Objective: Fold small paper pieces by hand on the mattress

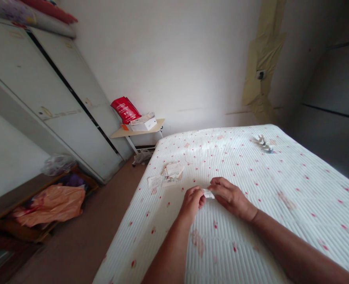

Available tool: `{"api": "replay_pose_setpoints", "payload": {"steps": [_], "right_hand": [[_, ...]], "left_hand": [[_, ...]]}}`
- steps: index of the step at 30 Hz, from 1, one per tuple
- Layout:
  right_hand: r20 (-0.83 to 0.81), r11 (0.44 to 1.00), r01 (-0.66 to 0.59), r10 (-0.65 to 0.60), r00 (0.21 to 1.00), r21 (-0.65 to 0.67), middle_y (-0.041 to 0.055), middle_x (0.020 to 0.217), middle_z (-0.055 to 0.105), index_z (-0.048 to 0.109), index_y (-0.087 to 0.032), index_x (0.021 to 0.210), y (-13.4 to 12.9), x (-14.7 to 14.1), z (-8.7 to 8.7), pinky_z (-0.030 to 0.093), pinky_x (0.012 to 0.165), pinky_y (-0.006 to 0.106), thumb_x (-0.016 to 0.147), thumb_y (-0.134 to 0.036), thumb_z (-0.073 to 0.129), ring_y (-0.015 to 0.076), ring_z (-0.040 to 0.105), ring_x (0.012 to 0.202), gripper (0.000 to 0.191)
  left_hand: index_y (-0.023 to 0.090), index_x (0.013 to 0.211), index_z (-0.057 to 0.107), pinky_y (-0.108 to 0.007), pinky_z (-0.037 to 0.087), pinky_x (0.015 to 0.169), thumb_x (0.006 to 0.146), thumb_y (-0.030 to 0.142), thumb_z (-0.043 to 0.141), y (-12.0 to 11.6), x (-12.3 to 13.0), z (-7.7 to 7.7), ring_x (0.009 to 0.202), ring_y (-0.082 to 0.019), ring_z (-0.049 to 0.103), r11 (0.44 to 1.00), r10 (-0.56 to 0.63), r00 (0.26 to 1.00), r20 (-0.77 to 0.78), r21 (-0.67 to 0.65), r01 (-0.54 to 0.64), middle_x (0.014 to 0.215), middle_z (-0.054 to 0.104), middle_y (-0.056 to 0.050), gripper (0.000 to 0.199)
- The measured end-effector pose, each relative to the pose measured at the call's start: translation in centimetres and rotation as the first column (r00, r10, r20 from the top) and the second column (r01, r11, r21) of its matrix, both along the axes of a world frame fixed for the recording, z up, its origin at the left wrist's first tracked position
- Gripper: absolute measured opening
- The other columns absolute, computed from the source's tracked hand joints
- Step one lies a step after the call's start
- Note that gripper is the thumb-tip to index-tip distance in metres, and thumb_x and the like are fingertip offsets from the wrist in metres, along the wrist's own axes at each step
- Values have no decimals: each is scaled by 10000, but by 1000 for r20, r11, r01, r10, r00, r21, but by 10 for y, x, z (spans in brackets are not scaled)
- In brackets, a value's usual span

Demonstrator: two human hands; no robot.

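A small folded white slip (208, 193), paper or cloth, is held between my two hands over the bed. My left hand (193, 200) is closed, with the thumb and curled fingers pinching the slip's left end. At its right end, my right hand (232, 198) has its fingers bent around the slip's edge, which they partly hide. Just beyond my left hand lies a loose pile of printed white slips (173, 170), with one flat slip (155, 181) at its left side. The print is too small to read.
The bed (221, 236) has a white ribbed cover with red spots. Small pale objects (263, 143) lie at its far right. Behind stands a small table (137, 131) with a red bag (125, 110) and white box (145, 124). Left are cabinets (71, 102) and an orange cloth (54, 205).
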State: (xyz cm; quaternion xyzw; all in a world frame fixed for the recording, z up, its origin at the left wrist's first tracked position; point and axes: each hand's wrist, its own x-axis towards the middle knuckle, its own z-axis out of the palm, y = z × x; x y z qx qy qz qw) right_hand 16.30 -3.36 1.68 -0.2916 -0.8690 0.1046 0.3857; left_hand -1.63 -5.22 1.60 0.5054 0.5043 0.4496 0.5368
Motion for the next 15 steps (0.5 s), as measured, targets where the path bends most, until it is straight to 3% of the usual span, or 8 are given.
{"api": "replay_pose_setpoints", "payload": {"steps": [5,9,15], "right_hand": [[135,992,9,-26,990,124,93,1059,550,602,-223,1055,-5,-8,-1,503,726,269,825,-98,421,146,566,853,318],[158,970,32,-72,985,240,92,963,593,655,-195,915,-2,-7,-7,490,674,260,871,-178,425,147,563,786,235],[170,983,37,-67,983,179,60,863,586,653,-213,928,4,-7,-15,461,654,235,864,-170,435,144,550,763,231]], "left_hand": [[164,605,477,-187,302,415,692,296,430,12,-4,6,431,-70,436,983,-164,979,-119,-106,152,518,507,19,165],[160,637,493,-176,310,409,703,304,425,24,-6,12,419,-62,436,945,-306,909,-281,-201,256,532,513,28,172],[153,675,544,-181,311,424,671,233,482,35,-5,13,429,-71,439,942,-321,856,-406,-227,246,515,512,41,101]]}}
